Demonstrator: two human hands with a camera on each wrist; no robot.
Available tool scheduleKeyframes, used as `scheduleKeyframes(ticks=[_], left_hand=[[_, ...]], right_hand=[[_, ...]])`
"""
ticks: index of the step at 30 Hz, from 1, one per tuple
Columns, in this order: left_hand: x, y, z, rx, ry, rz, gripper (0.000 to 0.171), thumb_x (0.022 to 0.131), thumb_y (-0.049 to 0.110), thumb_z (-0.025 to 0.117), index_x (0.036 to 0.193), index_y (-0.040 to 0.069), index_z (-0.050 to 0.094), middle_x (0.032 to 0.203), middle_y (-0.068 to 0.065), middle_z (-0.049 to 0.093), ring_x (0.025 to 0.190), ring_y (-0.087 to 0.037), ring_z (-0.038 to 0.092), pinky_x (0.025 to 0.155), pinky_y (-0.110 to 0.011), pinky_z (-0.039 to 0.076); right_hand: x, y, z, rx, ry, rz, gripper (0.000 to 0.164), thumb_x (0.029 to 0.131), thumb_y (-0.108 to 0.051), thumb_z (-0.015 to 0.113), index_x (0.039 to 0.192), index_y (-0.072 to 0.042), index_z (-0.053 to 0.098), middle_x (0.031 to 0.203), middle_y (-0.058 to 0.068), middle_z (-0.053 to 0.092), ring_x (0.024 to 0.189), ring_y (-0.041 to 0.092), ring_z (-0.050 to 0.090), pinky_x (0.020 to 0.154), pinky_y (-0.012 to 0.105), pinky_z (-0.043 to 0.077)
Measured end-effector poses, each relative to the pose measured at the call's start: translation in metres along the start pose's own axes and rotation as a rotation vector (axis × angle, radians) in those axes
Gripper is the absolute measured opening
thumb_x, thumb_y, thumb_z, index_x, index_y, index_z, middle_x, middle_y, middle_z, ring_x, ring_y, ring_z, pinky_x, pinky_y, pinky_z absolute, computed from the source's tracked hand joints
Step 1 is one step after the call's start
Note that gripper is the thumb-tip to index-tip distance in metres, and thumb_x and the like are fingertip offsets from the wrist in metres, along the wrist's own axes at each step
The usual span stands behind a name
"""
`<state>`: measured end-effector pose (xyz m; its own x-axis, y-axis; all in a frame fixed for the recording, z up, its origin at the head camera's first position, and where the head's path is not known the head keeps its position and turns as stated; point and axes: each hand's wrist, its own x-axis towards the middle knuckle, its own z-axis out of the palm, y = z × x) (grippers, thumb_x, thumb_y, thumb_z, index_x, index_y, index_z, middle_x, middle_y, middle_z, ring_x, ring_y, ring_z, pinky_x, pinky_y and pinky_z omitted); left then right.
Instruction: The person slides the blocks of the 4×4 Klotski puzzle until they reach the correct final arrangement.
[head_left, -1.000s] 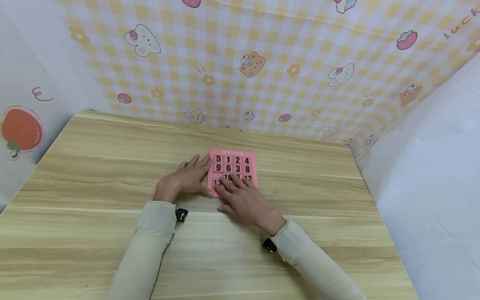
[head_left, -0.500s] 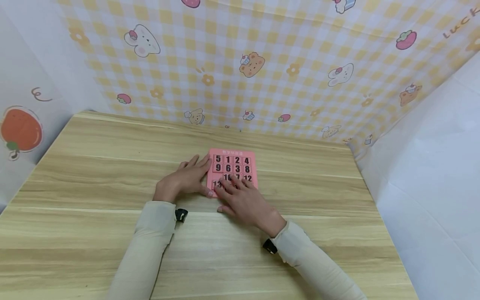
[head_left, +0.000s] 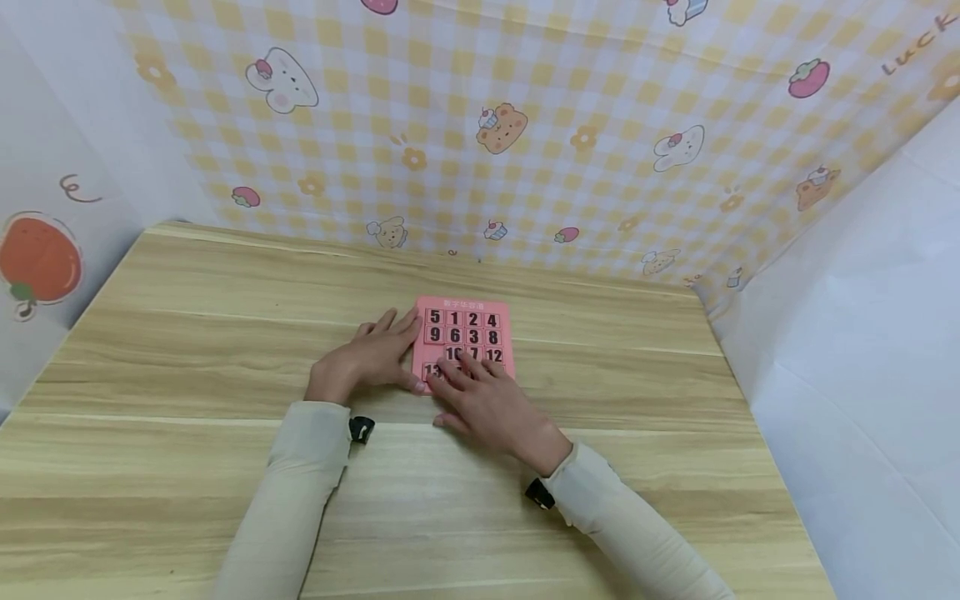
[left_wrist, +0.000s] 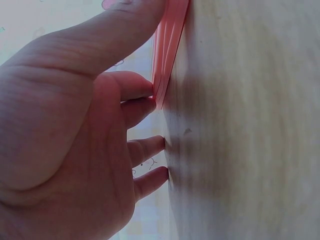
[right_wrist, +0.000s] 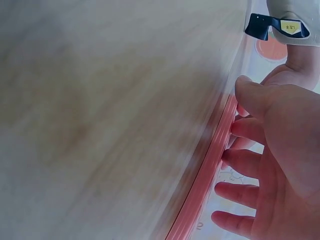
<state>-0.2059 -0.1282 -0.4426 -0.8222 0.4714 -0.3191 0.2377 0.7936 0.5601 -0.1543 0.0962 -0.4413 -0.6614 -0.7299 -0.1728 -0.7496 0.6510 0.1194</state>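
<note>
A pink number sliding puzzle (head_left: 463, 303) lies flat on the wooden table, black numerals on its tiles. My left hand (head_left: 367, 358) rests at its left side, fingertips along that edge and thumb at the near left corner. In the left wrist view two fingertips touch the puzzle's side, while the other two reach down to the tabletop. My right hand (head_left: 491, 404) lies over the near rows with spread fingers, the index fingertip at the 13 tile (head_left: 431, 372). A gap shows between the 9 tile (head_left: 435, 335) and the 13. Most of the nearest row is hidden under the right fingers.
The wooden table (head_left: 600, 375) extends around the puzzle on all sides. Behind it hangs a yellow checked cloth (head_left: 450, 150) with cartoon prints, and white sheets (head_left: 862, 333) border the sides. A dark strap device (head_left: 540, 493) sits at the right wrist.
The 13 tile has slid slightly toward me, widening the gap below the 9, with my right index fingertip moving along with it. The left hand stays in place.
</note>
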Motion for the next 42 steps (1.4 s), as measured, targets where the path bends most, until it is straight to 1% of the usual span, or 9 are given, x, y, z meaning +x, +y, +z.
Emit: scheduleKeyframes(ticks=[8,19,24,34,42], left_hand=[[0.000,-0.001,-0.001,-0.008,0.007,0.005,0.114,0.079,0.049,0.079,0.158,0.004,0.011,0.167,-0.009,-0.002,0.152,-0.039,-0.009,0.122,-0.060,0.001],[-0.001,0.001,-0.001,-0.019,-0.003,0.006,0.113,0.079,0.049,0.078,0.158,0.004,0.011,0.167,-0.009,-0.003,0.152,-0.039,-0.010,0.121,-0.060,0.000],[-0.002,0.000,-0.001,-0.017,-0.002,0.003,0.111,0.080,0.046,0.078,0.158,0.006,0.010,0.167,-0.007,-0.005,0.152,-0.038,-0.011,0.121,-0.060,-0.002],[-0.002,0.000,0.000,-0.033,0.003,-0.010,0.112,0.079,0.047,0.079,0.159,0.009,0.010,0.167,-0.005,-0.005,0.152,-0.036,-0.012,0.120,-0.062,0.000],[-0.003,0.000,-0.001,-0.031,-0.001,-0.017,0.113,0.079,0.046,0.079,0.159,0.010,0.009,0.167,-0.004,-0.006,0.153,-0.035,-0.012,0.121,-0.062,0.000]], right_hand=[[-0.001,-0.001,0.001,-0.008,0.014,-0.001,0.061,0.103,-0.056,0.036,0.156,-0.027,0.033,0.161,0.002,0.033,0.148,0.032,0.031,0.116,0.052,0.034],[-0.002,0.001,0.001,0.012,0.013,0.002,0.061,0.103,-0.056,0.037,0.156,-0.027,0.032,0.161,0.003,0.032,0.148,0.033,0.030,0.117,0.053,0.032],[-0.004,0.007,0.002,0.036,0.014,0.035,0.061,0.102,-0.056,0.038,0.155,-0.026,0.034,0.162,0.002,0.030,0.149,0.033,0.027,0.119,0.053,0.028],[-0.008,0.019,0.004,0.088,0.011,0.099,0.062,0.102,-0.055,0.039,0.155,-0.025,0.034,0.161,0.002,0.030,0.149,0.033,0.027,0.119,0.054,0.027],[-0.009,0.023,0.006,0.085,0.031,0.119,0.061,0.102,-0.055,0.041,0.154,-0.024,0.037,0.160,0.003,0.033,0.148,0.034,0.030,0.117,0.056,0.030]])
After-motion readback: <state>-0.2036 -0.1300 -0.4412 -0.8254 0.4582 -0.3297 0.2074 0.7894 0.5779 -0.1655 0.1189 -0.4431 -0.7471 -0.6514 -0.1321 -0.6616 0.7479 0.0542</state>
